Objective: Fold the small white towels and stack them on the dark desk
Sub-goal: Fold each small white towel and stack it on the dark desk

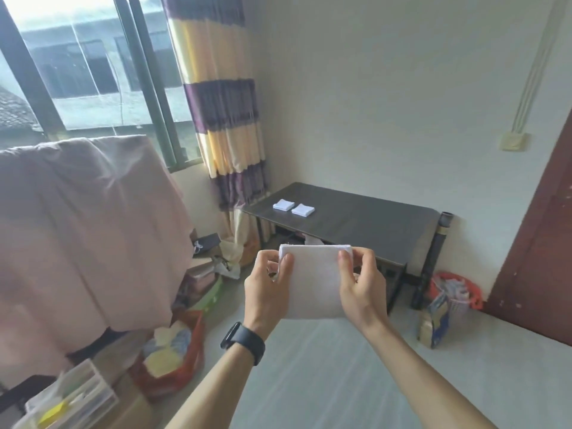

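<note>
Left hand (266, 286) and right hand (360, 284) pinch white towel (314, 283) between them, midair.

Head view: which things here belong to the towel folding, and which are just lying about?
Job: white towel, pinched at its top corners by left hand and right hand; left folded towel and right folded towel, side by side on the dark desk.
Lying about: pink cloth, striped curtain, red basket, clear plastic box, tall black tube.
</note>
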A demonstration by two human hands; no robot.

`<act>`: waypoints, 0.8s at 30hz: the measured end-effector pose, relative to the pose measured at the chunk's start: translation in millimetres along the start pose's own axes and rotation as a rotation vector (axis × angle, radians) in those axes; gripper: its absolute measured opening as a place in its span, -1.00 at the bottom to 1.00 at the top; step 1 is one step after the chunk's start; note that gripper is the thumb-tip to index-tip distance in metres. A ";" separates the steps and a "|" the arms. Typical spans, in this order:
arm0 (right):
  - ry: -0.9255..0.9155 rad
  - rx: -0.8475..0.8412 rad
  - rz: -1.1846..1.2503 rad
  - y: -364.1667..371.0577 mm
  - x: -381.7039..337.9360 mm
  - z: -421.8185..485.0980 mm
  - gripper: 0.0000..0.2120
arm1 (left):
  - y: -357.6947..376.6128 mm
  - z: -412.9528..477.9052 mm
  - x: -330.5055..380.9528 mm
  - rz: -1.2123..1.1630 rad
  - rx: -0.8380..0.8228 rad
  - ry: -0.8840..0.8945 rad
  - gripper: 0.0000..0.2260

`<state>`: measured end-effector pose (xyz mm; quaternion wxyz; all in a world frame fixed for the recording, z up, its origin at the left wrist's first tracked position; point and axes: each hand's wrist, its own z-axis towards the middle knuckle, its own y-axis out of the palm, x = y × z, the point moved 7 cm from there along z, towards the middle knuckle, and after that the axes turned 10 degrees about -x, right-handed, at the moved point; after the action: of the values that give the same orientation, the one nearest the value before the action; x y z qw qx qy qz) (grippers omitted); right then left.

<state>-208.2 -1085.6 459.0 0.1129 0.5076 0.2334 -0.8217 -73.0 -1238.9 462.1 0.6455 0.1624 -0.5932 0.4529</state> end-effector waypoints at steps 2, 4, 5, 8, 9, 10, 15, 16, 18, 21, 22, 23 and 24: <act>-0.003 -0.014 0.011 26.2 9.9 32.4 -0.87 | -5.7 36.7 -17.1 -0.010 0.021 -0.015 -0.83; -0.005 -0.027 0.033 51.8 22.0 67.7 -0.87 | -8.3 76.0 -32.9 -0.022 0.041 -0.019 -0.83; -0.005 -0.038 0.049 65.2 28.7 86.7 -0.86 | -8.7 96.7 -40.5 -0.026 0.047 -0.018 -0.82; -0.017 -0.076 0.089 105.3 50.1 148.4 -0.84 | -8.0 162.1 -64.2 -0.026 0.070 -0.020 -0.84; -0.013 -0.090 0.097 118.0 57.0 168.6 -0.85 | -8.2 183.3 -73.1 -0.022 0.077 -0.030 -0.84; -0.008 -0.100 0.103 130.8 63.8 188.1 -0.86 | -9.2 203.5 -81.7 -0.017 0.085 -0.040 -0.84; 0.017 -0.135 0.104 196.7 96.2 270.0 -0.87 | -18.8 299.2 -127.2 0.031 0.097 -0.088 -0.85; 0.021 -0.144 0.104 209.9 103.8 284.2 -0.86 | -19.6 317.0 -138.4 0.031 0.093 -0.102 -0.85; 0.031 -0.156 0.100 236.1 120.4 313.5 -0.86 | -20.1 353.1 -160.9 0.027 0.086 -0.125 -0.83; 0.065 -0.173 0.082 277.5 152.4 359.5 -0.85 | -18.0 407.6 -199.5 0.010 0.087 -0.167 -0.83; 0.077 -0.175 0.072 291.5 164.4 374.3 -0.85 | -17.1 425.6 -213.0 0.002 0.083 -0.181 -0.83; 0.089 -0.178 0.061 306.1 176.4 389.4 -0.85 | -16.3 444.3 -227.2 -0.003 0.076 -0.198 -0.83; 0.102 -0.182 0.050 320.8 188.3 404.9 -0.85 | -15.6 463.4 -242.3 -0.008 0.071 -0.217 -0.82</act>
<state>-475.6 -1555.3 357.9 0.1671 0.5420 0.2994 -0.7672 -319.9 -1688.4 358.9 0.5730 0.2357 -0.6425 0.4509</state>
